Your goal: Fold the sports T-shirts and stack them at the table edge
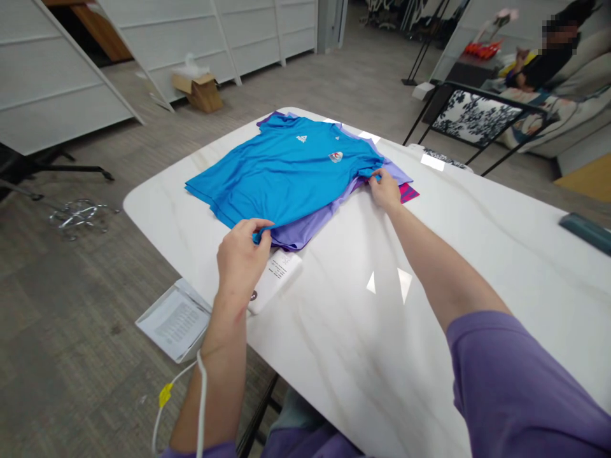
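Indoors, blue shirt (281,172) over white table (329,324), grey floor (81,305).

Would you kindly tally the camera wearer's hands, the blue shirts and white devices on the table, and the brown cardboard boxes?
Left hand and right hand: 2
Blue shirt: 1
White device: 1
Brown cardboard box: 1
Total: 5

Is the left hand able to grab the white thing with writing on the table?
Probably yes: the white thing lies close by, but the left hand must first let go of the blue shirt.
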Tool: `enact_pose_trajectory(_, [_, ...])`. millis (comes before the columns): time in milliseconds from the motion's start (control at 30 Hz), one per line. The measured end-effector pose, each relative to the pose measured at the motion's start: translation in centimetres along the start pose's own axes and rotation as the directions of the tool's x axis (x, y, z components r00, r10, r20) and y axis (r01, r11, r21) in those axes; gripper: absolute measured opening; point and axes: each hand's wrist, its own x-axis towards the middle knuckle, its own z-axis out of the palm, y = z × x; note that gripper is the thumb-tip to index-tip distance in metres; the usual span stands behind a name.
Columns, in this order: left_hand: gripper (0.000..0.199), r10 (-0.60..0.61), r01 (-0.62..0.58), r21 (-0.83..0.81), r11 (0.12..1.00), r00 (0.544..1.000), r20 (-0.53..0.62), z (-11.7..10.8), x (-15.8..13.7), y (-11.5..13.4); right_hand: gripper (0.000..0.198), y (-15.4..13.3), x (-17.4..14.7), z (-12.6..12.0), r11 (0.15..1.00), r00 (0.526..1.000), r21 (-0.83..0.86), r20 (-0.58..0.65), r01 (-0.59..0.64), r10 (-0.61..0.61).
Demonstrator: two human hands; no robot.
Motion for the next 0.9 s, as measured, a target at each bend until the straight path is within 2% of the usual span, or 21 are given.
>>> enact_pose_trajectory(133, [0.025, 0.102, -0.101, 0.008, 0.995, 0.989, -0.111, -1.1, 0.4, 1.8, 0.04, -1.1, 0.9, -1.5, 0.984, 0.995, 0.165, -0.066, -0.069, 0.081])
enact_pose_trajectory(233, [0.023, 0.226, -0.23, -0.005, 0.973, 0.96, -0.167, -2.3, 0.1, 3.9, 0.034, -1.7, 1.6, -3.1, 0.91, 0.979, 0.38, -0.043, -0.167, 0.198])
enact_pose_trajectory(300, [0.021, 0.322, -0.333, -0.042, 0.942, 0.932, -0.164, -3.1, -0.8, 5.6, 0.029, -1.4, 1.6, -4.5, 0.854, 0.968, 0.481, -0.041, -0.198, 0.247])
enact_pose_trajectory(433, [0.019, 0.508, -0.504, -0.182, 0.844, 0.861, -0.025, -4.0, -4.7, 10.0, 0.019, 1.7, -0.4, -9.0, 0.825, 0.956, 0.532, -0.092, -0.19, 0.279])
enact_pose_trajectory(533, [0.022, 0.617, -0.544, -0.357, 0.759, 0.776, 0.128, -3.1, -9.3, 13.6, 0.019, 5.7, -3.9, -13.9, 0.806, 0.941, 0.554, -0.109, -0.21, 0.32])
enact_pose_trajectory(600, [0.024, 0.678, -0.513, -0.499, 0.698, 0.698, 0.231, -1.4, -13.2, 16.0, 0.018, 9.0, -6.9, -17.8, 0.79, 0.922, 0.569, -0.134, -0.228, 0.363])
enact_pose_trajectory(700, [0.026, 0.759, -0.39, -0.691, 0.608, 0.543, 0.36, 2.2, -20.0, 19.5, 0.02, 14.4, -12.4, -24.5, 0.791, 0.886, 0.566, -0.211, -0.233, 0.413])
enact_pose_trajectory(767, [0.028, 0.806, -0.298, -0.774, 0.558, 0.419, 0.419, 4.6, -24.9, 21.8, 0.024, 18.1, -16.4, -29.2, 0.811, 0.861, 0.537, -0.275, -0.232, 0.428])
enact_pose_trajectory(833, [0.031, 0.846, -0.222, -0.827, 0.517, 0.276, 0.455, 6.4, -29.1, 24.1, 0.024, 21.4, -20.7, -33.8, 0.843, 0.836, 0.475, -0.331, -0.254, 0.438])
enact_pose_trajectory(900, [0.046, 0.879, -0.187, -0.86, 0.475, 0.13, 0.458, 7.5, -32.0, 25.9, 0.023, 24.0, -24.9, -37.9, 0.883, 0.809, 0.358, -0.392, -0.305, 0.438])
